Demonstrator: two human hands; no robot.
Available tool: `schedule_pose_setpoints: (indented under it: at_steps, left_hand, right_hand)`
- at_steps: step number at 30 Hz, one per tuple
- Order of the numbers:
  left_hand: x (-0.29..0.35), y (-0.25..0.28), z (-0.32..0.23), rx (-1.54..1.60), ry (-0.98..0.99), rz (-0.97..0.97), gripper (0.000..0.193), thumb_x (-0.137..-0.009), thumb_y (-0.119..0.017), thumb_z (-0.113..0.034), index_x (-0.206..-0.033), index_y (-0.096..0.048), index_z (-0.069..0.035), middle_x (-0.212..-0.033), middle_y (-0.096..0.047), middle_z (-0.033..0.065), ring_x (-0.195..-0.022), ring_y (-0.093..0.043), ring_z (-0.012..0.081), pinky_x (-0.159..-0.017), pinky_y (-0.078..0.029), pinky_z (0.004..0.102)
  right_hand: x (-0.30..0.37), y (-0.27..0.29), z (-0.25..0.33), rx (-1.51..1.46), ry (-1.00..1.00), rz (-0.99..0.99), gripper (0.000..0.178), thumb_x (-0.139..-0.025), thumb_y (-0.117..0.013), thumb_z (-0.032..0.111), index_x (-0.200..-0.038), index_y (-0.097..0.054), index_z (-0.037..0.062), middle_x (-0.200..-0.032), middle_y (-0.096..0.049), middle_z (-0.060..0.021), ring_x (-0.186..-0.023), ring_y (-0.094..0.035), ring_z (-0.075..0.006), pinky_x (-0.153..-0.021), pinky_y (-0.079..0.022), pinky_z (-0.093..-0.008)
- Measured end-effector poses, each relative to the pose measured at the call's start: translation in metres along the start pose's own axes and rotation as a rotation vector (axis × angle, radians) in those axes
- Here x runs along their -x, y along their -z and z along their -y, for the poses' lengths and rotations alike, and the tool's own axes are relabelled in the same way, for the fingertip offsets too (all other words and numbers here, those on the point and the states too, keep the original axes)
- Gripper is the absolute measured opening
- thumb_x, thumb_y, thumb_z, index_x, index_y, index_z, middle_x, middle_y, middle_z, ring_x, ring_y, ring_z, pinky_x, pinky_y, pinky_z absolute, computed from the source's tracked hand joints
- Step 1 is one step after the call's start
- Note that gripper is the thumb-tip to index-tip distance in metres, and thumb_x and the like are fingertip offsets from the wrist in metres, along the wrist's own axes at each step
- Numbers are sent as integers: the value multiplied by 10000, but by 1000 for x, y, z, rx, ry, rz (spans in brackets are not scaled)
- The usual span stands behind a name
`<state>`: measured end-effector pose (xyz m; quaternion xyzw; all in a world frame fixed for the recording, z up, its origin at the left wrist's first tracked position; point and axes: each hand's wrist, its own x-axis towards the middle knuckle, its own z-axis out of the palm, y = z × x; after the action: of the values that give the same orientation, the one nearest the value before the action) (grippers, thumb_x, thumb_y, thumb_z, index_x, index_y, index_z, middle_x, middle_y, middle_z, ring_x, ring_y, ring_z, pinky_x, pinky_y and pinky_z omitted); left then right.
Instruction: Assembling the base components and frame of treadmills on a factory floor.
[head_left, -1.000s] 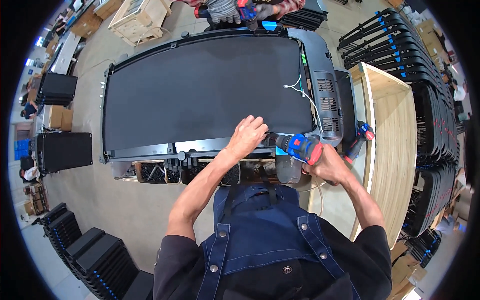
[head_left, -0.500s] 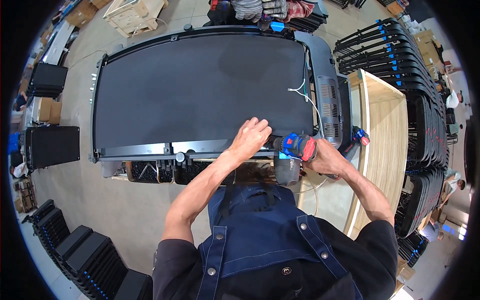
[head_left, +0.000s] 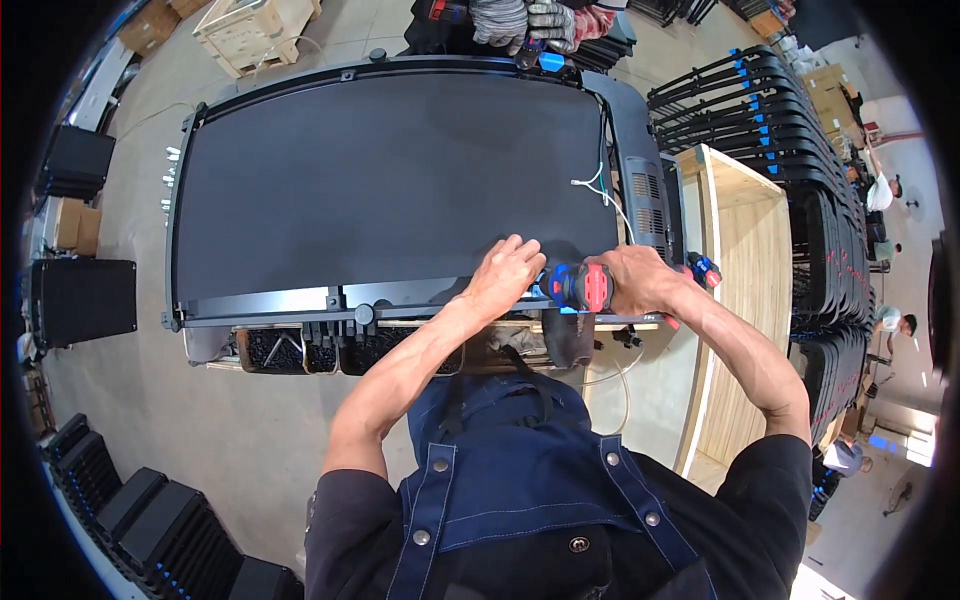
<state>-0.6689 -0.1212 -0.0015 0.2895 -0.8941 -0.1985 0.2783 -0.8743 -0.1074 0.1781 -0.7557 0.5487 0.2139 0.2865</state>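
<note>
Blue and red casing marks the power drill (head_left: 578, 288) at the near right part of a long black deck (head_left: 400, 180). The right hand (head_left: 642, 280) has its grip closed around this drill from the right side, the handle mostly hidden beneath it. The drill stands over the near rail (head_left: 420, 291), its back end facing up; its tip is out of sight, so contact below cannot be told. Just left of the drill, the left hand (head_left: 505, 272) rests at the deck's near edge with its fingers bunched and narrow; whether they pinch something cannot be told.

A round knob (head_left: 365, 315) sits on the rail's outer side, left of both hands. Near the deck's right end lies a thin white cable (head_left: 590, 184), beside a dark vented cover (head_left: 645, 190). Below the rail, bins (head_left: 275, 350) show black contents. Right of the cover, a second tool (head_left: 705, 268) in blue and red is near the left edge of a wooden crate (head_left: 708, 200). Across the deck, a co-worker's gray gloves (head_left: 500, 22) are at the far edge. Stacked black frames (head_left: 770, 130) stand beyond the crate, and black panels (head_left: 165, 515) are piled at lower left.
</note>
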Motion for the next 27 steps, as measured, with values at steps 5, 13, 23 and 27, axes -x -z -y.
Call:
schedule_pose_setpoints:
  at_steps: [5, 13, 23, 27]
  left_hand:
    - [2, 2, -3, -28, -12, -18, 171, -753, -752, -66, -862, -621, -56, -913, -557, 75, -910, -562, 277, -814, -508, 398]
    - [1, 1, -6, -54, -21, -28, 66, -798, -680, -75, -828, -624, -58, -930, -577, 79, -922, -582, 288, -819, -520, 408]
    - [15, 28, -26, -10, 42, -45, 118, -809, -713, -54, -898, -636, -41, -940, -593, 97, -943, -595, 305, -829, -522, 417]
    - [106, 27, -60, 119, 239, -267, 110, -926, -666, -82, -1025, -670, -37, -986, -653, 134, -912, -653, 349, -769, -548, 455]
  right_hand:
    - [-7, -9, -11, 91, 40, -55, 372, -710, -714, 111, -1082, -717, 86, -878, -731, -217, -917, -710, -423, -785, -578, -489]
    - [-15, -10, -13, 160, 99, -49, 212, -663, -709, 86, -869, -702, 36, -805, -720, -214, -874, -715, -419, -726, -564, -491]
    - [-3, 6, -8, 80, 120, -6, 351, -660, -789, 150, -974, -707, 16, -880, -733, -220, -916, -717, -404, -802, -559, -488]
    - [48, 2, -6, -124, 144, -203, 272, -731, -773, 135, -965, -681, 32, -861, -711, -229, -919, -695, -427, -791, -540, -491]
